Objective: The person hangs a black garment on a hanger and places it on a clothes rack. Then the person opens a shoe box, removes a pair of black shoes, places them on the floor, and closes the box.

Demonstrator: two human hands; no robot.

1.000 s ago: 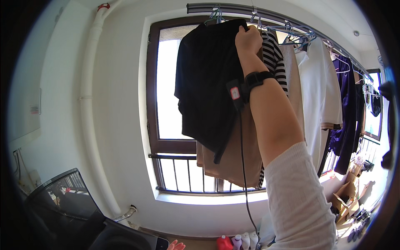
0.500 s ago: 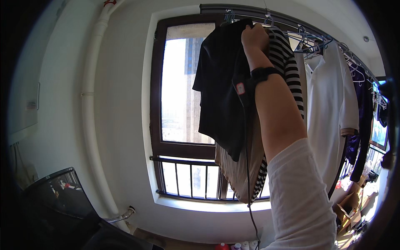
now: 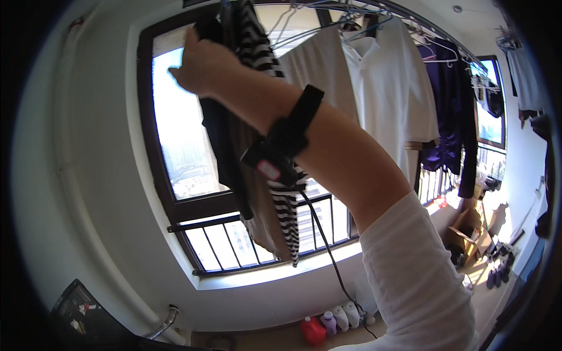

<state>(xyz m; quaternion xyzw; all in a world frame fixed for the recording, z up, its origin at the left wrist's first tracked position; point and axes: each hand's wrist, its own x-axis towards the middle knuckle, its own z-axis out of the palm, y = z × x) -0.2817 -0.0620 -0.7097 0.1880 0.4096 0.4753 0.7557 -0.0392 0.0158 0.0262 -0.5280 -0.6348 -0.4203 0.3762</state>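
My right hand (image 3: 205,65) is raised at the upper left, beside the top of a black shirt (image 3: 216,131) hanging in front of the window. Two of its digits stand apart, one upward and one to the left; the other fingers are hidden. Behind the wrist hangs a black-and-white striped garment (image 3: 257,41), with a beige one (image 3: 310,64) to its right. A black strapped device (image 3: 284,143) with a cable sits on my right forearm. My left hand is out of view.
A white polo shirt (image 3: 383,82) and a dark purple top (image 3: 442,105) hang further right on the rack. Black railings (image 3: 222,225) cross the window. A red jug (image 3: 312,331) and several bottles stand below. A cardboard box (image 3: 468,234) lies at the right.
The view has swung to the right. My right hand has moved left from the black shirt's upper edge, and its digits have spread. The black shirt now appears narrower, seen more from its side.
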